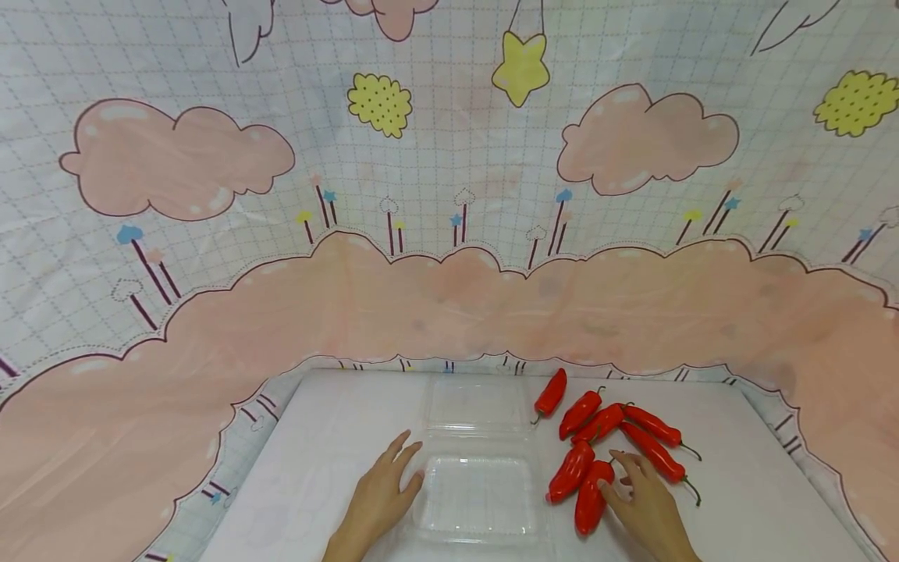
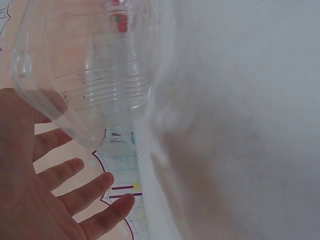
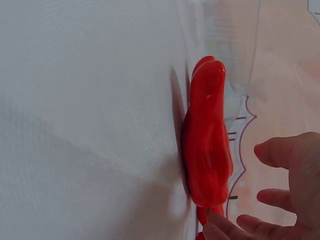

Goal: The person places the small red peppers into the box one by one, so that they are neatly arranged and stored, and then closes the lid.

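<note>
A clear plastic clamshell container (image 1: 481,499) lies opened flat on the table, its lid half (image 1: 477,406) behind. At its left edge is my left hand (image 1: 382,492), fingers spread, the thumb close to the rim. The left wrist view shows that hand (image 2: 65,185) beside the clear container (image 2: 105,75), gripping nothing. My right hand (image 1: 646,503) hovers at the nearest red pepper (image 1: 592,503), thumb and fingers apart around its stem end. Seen from the right wrist, the pepper (image 3: 207,140) lies on the table, with fingertips of the right hand (image 3: 280,200) near its stem.
Several more red peppers lie in a loose group right of the container, among them one touching-close pepper (image 1: 571,472), one farther right (image 1: 653,451) and one at the back (image 1: 551,393). A white table (image 1: 295,468) carries everything; a patterned cloth (image 1: 449,304) hangs behind.
</note>
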`<control>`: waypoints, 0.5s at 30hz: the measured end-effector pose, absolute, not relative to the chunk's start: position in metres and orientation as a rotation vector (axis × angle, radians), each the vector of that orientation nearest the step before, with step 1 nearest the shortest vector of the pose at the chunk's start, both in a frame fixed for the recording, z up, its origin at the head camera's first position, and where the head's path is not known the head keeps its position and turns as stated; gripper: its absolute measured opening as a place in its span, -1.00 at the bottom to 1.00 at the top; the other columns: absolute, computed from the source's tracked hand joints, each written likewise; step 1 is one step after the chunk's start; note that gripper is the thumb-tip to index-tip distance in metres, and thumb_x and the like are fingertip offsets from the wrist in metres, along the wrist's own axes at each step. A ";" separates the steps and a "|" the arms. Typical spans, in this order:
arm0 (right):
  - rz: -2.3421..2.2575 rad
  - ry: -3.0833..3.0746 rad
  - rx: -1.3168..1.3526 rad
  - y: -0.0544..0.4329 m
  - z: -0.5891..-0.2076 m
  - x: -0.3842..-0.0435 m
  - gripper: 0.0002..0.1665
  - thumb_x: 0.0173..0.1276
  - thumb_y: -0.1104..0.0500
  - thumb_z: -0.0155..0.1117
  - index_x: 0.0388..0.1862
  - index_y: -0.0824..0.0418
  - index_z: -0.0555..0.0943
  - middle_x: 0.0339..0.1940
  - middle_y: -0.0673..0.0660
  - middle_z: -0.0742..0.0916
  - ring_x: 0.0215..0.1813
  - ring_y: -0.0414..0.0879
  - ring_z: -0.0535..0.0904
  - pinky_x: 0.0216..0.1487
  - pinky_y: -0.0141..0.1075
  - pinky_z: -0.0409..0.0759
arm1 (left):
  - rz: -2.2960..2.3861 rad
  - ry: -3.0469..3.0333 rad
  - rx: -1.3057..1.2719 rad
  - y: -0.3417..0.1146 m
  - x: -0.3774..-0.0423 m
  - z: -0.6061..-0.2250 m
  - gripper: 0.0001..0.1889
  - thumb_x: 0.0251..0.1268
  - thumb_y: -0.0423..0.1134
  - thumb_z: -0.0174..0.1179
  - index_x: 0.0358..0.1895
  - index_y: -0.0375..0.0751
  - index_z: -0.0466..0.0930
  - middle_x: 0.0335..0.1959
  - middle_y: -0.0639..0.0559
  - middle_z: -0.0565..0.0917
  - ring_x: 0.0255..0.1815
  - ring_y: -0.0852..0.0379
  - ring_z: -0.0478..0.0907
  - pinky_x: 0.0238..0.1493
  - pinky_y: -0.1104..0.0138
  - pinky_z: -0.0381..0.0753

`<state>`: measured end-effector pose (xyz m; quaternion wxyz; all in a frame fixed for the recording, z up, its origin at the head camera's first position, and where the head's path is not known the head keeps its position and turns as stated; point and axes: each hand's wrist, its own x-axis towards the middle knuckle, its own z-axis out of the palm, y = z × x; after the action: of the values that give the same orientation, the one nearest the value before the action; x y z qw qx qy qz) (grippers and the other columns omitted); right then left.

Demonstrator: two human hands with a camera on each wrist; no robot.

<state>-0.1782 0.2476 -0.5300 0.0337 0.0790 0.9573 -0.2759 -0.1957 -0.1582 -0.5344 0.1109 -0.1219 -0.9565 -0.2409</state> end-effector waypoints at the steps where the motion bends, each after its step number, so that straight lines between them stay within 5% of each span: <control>1: -0.858 2.942 0.246 0.247 -0.531 -0.178 -0.05 0.21 -0.22 0.37 0.42 0.27 0.33 0.28 0.40 0.46 0.01 0.13 0.61 -0.04 0.03 0.71 | -0.717 -2.806 -0.363 -0.158 -0.195 -0.535 -0.52 0.33 -0.08 0.20 0.30 -0.04 0.50 0.45 -0.07 0.38 0.25 -0.19 0.55 -0.03 -0.07 0.67; 15: -0.957 2.801 0.378 0.240 -0.535 -0.182 0.01 0.19 -0.26 0.38 0.44 0.26 0.29 0.18 0.39 0.52 -0.08 0.03 0.60 -0.12 -0.07 0.73 | -0.773 -2.796 -0.410 -0.161 -0.194 -0.540 -0.57 0.33 -0.13 0.19 0.26 -0.06 0.53 0.40 -0.01 0.46 0.17 -0.15 0.61 -0.01 -0.03 0.67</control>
<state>-0.1822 0.2398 -0.5349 0.0784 0.1262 0.9358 -0.3198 -0.1940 -0.1607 -0.5396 0.1059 -0.1391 -0.9490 -0.2625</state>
